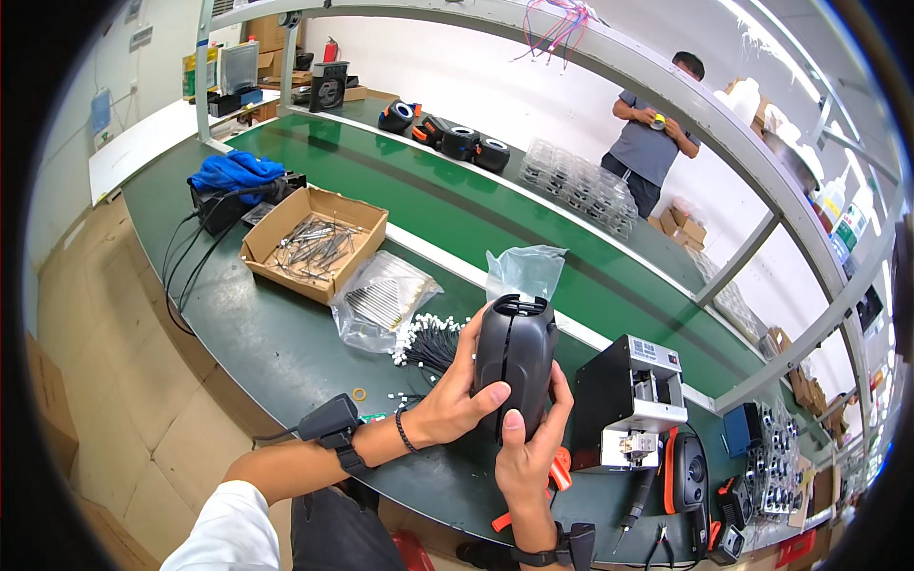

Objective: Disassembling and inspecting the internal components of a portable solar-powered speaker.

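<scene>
Both hands hold a black plastic housing (517, 344) upright, with a seam down its front and an open, notched top end. My left hand (462, 400) wraps its left side, thumb on the front. My right hand (535, 447) grips the lower right side, its thumb also on the front. Left of the housing lies a bundle of black wires (433, 344) with white plugs. Behind it is a clear plastic bag (526, 272). Beside my right hand sit an orange part (561, 468), partly hidden, and a black and silver machine (628, 400).
A cardboard box (362, 255) of thin metal pieces and a bag of metal rods (386, 300) lie left. At right are a black-orange shell (687, 471), a screwdriver (638, 497) and pliers (660, 544). Beyond the green belt (409, 195), a person (647, 143) stands.
</scene>
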`<action>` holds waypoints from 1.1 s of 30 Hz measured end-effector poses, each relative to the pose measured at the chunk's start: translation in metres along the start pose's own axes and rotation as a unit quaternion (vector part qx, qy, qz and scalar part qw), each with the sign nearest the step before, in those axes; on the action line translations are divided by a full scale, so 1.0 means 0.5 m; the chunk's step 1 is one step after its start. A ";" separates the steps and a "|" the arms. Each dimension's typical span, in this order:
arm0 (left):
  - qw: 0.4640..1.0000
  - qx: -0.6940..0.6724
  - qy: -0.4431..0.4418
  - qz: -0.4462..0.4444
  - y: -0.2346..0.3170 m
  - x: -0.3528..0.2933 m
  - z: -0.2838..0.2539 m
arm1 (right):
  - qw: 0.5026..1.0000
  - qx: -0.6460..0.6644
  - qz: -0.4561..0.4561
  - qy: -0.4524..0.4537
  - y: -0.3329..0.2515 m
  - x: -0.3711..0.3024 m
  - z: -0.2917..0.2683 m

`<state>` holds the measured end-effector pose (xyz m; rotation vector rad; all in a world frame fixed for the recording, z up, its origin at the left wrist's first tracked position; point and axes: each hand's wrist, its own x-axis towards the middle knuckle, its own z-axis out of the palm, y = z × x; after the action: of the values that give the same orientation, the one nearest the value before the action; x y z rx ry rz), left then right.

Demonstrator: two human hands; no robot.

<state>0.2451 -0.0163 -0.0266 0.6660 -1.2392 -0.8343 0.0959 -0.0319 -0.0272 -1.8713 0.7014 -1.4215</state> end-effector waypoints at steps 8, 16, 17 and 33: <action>1.000 0.009 0.006 -0.012 -0.008 -0.003 0.000 | 0.999 -0.026 -0.014 -0.017 0.005 -0.001 0.003; 1.000 0.002 0.015 0.005 0.000 0.000 0.006 | 1.000 -0.016 -0.007 -0.024 0.001 0.001 -0.005; 1.000 0.003 0.010 -0.002 0.000 0.002 0.004 | 1.000 -0.005 0.002 -0.021 0.000 0.002 -0.003; 0.996 -0.044 0.057 -0.049 0.063 -0.025 -0.007 | 0.991 0.094 0.025 -0.093 -0.041 0.007 -0.006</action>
<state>0.2526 0.0112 -0.0081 0.6978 -1.0684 -0.9139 0.0941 -0.0223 -0.0087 -1.7962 0.5021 -1.2182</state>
